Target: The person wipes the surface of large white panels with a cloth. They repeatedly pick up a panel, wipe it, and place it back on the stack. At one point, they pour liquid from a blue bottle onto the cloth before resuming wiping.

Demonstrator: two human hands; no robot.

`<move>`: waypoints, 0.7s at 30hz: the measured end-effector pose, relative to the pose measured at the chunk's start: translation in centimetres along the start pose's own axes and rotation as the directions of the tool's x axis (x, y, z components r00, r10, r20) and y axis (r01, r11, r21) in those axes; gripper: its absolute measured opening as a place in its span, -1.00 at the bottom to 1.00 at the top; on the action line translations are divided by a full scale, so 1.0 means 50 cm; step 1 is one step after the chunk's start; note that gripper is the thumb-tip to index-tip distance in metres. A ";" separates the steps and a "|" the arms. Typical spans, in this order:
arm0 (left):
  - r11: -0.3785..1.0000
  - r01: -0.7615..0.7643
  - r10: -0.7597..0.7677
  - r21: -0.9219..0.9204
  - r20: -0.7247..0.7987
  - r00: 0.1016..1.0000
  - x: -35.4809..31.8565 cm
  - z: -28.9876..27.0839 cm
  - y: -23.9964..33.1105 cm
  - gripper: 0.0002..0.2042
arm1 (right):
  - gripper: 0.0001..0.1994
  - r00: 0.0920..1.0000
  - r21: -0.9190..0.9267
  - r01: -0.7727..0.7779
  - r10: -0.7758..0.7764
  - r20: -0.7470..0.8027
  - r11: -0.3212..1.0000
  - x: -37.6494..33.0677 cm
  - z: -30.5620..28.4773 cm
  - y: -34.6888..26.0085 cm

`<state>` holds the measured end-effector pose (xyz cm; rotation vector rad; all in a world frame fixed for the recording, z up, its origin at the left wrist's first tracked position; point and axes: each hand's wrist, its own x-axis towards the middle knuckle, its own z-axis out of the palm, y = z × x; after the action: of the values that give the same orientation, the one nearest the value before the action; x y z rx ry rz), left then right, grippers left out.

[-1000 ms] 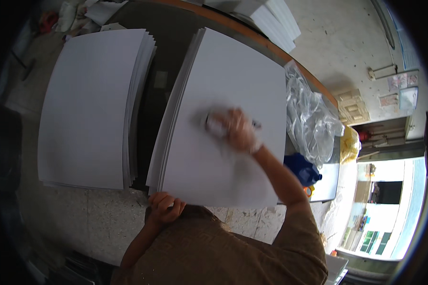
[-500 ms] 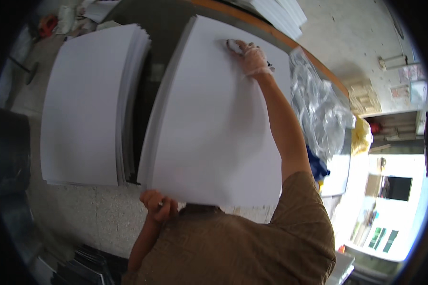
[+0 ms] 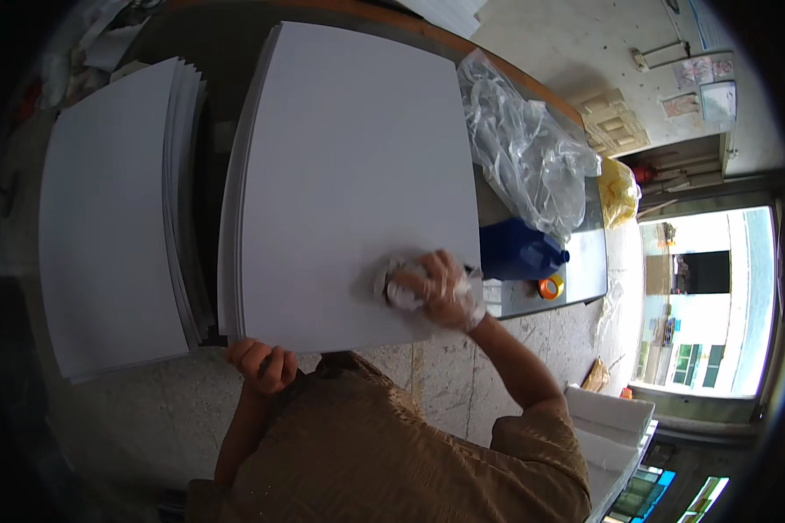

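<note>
A stack of large white sheets (image 3: 349,166) lies before me on the table. My right hand (image 3: 440,288), in what looks like a thin see-through glove, presses a crumpled white wad, seemingly a cloth (image 3: 399,295), onto the top sheet near its close right corner. Motion blurs those fingers a little. At the near left corner of the same stack is my left hand (image 3: 263,364), its fingers curled against the edge; whether they pinch the sheets is hard to see.
Left of it stands a second white stack (image 3: 113,218). On the right lie clear plastic film (image 3: 532,148), a dark blue jug (image 3: 519,250), a roll of orange-yellow tape (image 3: 550,288) and a yellow bag (image 3: 617,192). A white box (image 3: 610,427) sits at the lower right.
My right hand has swept the wad from the far end of the top sheet down to its near right part. My left hand stays at the near left corner. The view has shifted right.
</note>
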<state>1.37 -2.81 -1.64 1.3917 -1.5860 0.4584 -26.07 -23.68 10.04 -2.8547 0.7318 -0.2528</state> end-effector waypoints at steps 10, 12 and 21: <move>0.986 0.135 -0.126 0.099 -0.095 0.987 -0.025 0.007 0.038 -0.83 | -0.48 0.893 -0.397 -0.442 0.435 -0.113 0.804 0.594 -0.019 0.536; 0.974 0.182 -0.176 0.135 -0.051 0.983 -0.010 0.001 0.050 -0.85 | -0.46 0.899 -0.304 -0.436 0.398 -0.181 0.847 0.624 -0.027 0.587; 0.983 0.057 -0.063 0.173 0.029 0.998 -0.009 -0.011 0.021 -0.86 | -0.52 0.973 -0.277 -0.225 0.199 -0.121 0.934 0.356 -0.020 0.380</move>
<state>0.58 -1.83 -1.46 1.5812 -1.5572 0.5487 -19.60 -48.87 8.95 -3.0131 1.1776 -0.2652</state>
